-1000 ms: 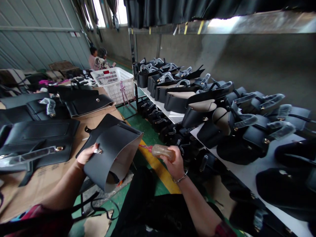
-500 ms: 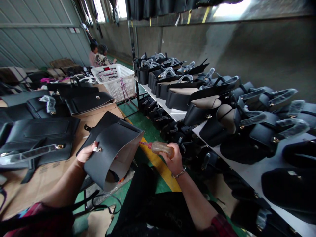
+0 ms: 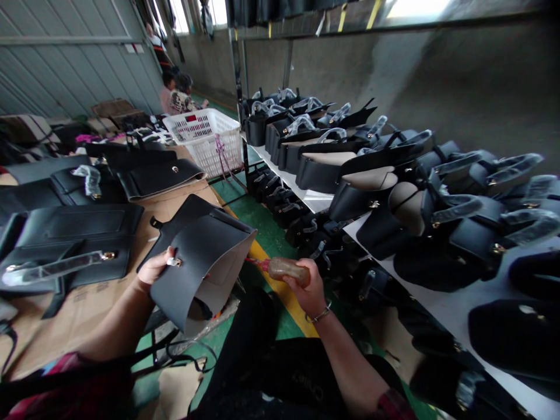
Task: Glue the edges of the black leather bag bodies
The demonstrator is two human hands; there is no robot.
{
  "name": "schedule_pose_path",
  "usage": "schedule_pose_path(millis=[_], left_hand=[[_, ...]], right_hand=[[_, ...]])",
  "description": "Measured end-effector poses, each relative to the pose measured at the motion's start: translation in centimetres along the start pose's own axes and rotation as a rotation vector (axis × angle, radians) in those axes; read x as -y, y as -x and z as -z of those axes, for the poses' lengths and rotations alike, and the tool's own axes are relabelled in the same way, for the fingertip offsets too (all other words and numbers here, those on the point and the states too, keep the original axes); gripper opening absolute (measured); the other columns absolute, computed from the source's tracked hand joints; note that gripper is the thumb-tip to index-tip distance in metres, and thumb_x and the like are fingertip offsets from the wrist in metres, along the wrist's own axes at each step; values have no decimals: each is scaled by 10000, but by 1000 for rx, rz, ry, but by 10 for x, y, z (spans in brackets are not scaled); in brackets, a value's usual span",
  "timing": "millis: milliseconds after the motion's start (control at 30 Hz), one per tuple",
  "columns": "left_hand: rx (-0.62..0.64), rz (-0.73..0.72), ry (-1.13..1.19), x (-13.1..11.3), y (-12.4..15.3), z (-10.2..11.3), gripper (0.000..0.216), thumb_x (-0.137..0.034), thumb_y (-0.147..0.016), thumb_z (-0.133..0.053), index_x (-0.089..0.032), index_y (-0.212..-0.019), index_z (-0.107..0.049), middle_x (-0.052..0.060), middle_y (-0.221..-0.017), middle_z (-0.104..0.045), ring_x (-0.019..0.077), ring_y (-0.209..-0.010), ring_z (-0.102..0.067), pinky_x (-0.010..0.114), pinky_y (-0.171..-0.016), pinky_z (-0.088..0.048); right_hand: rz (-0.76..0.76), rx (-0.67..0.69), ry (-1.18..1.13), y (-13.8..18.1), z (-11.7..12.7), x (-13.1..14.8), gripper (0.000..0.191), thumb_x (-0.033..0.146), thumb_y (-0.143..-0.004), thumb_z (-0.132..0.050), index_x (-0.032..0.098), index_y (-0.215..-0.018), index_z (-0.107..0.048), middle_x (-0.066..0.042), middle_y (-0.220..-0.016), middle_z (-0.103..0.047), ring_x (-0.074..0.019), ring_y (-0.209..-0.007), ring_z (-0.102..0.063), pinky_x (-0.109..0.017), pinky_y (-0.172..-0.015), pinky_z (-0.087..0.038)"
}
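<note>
My left hand [image 3: 156,268] is closed on the side of a black handbag [image 3: 192,251], its thumb beside a small metal clasp [image 3: 174,262]. The bag is tilted so that its open mouth and pale lining [image 3: 223,274] face right, toward me. In my right hand [image 3: 307,286] is a squeeze bottle [image 3: 286,269], brownish and translucent, with a reddish nozzle [image 3: 258,263]. The bottle lies almost level, and its tip points left at the bag's edge. Whether the tip touches the edge, I cannot tell.
More black bags [image 3: 74,239] lie on the cardboard-covered table [image 3: 70,315] at left. A white plastic basket [image 3: 214,146] stands beyond it. On the right, a white shelf [image 3: 429,303] bears several bags with plastic-wrapped handles. Two seated people [image 3: 179,96] are far back.
The bottle has tipped to a more level angle, with its nozzle slightly lower beside the bag's edge. My left hand and the bag have hardly moved. The camera view has shifted slightly.
</note>
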State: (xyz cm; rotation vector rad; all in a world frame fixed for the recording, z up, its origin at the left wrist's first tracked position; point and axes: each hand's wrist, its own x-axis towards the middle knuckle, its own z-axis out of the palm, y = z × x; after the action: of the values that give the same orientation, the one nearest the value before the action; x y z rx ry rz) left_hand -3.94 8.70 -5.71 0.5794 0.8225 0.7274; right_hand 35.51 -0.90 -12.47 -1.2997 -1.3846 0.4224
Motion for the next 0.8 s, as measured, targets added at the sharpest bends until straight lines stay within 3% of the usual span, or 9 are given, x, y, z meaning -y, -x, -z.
schedule_pose_path(millis=[167, 367, 533, 800], left_hand=[[1, -10, 9, -1, 5, -13, 573, -431, -723, -762, -77, -1161, -659, 147, -861, -756, 357, -889, -710, 451, -896, -554], [-13, 23, 9, -4, 14, -35, 548, -437, -747, -746, -74, -1150, -669, 164, -915, -752, 354, -947, -698, 443, -921, -543], [-90, 14, -2, -5, 15, -41, 565, -446, -717, -771, -96, -1151, -684, 139, -871, -758, 358, -923, -703, 425, -896, -559], [-238, -14, -31, -1, 16, -44, 522, -460, -812, -641, -95, -1185, -675, 136, -848, -758, 383, -936, -695, 442, -854, -576]], right_hand=[[-11, -16, -8, 2, 2, 1, 345, 382, -783, -703, 225, -1025, -513, -53, -999, -562, -209, -899, -584, -379, -795, -517], [-173, -80, -44, -6, -5, -5, 388, 404, -750, -722, 219, -1023, -518, -43, -983, -587, -198, -852, -589, -383, -784, -519], [-244, -61, -101, -7, -10, -8, 398, 382, -724, -738, 215, -1012, -520, -41, -966, -596, -194, -853, -588, -367, -773, -522], [-240, -23, -200, 7, -10, 2, 347, 339, -720, -736, 211, -969, -530, -41, -901, -599, -191, -775, -596, -346, -696, -535]])
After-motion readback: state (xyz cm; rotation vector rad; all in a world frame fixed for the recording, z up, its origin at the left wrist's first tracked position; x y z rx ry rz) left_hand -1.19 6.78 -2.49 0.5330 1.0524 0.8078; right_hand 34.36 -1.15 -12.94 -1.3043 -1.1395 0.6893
